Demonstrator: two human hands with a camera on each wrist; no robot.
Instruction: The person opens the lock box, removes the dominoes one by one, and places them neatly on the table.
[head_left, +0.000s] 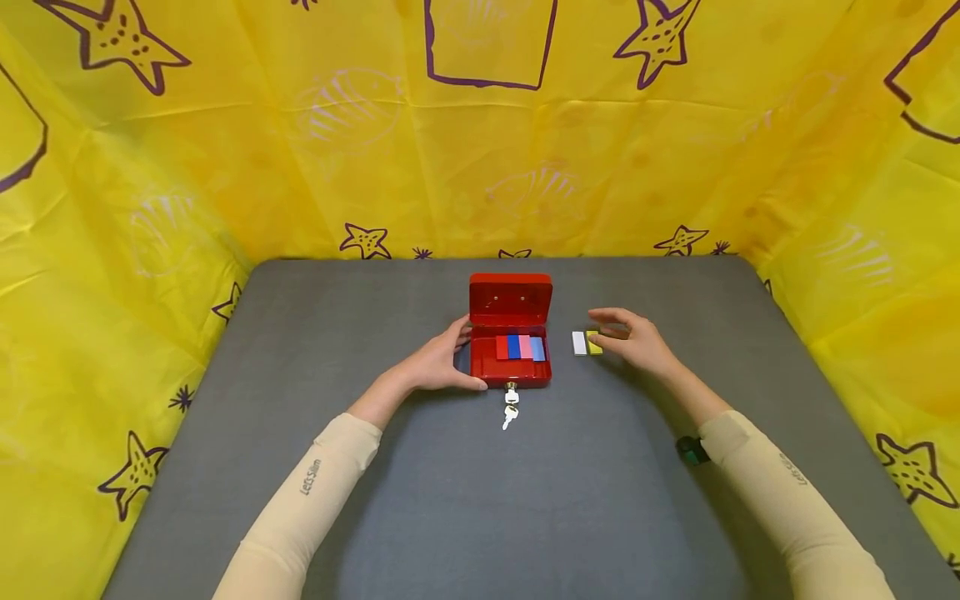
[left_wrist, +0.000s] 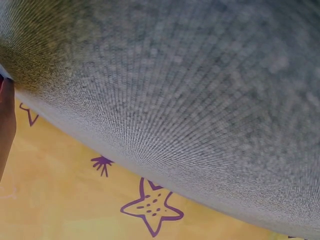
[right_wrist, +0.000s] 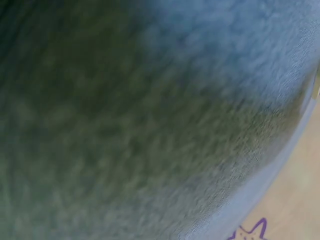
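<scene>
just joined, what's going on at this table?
A person's left hand is holding the left side of an open red box with keys at its front lock. Four coloured blocks sit in a row inside. The right hand is at a yellow block on the table, fingers apart, no grip visible. A white block lies beside it, also outside the box.

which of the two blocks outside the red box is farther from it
The yellow block; the white block lies between it and the red box.
</scene>
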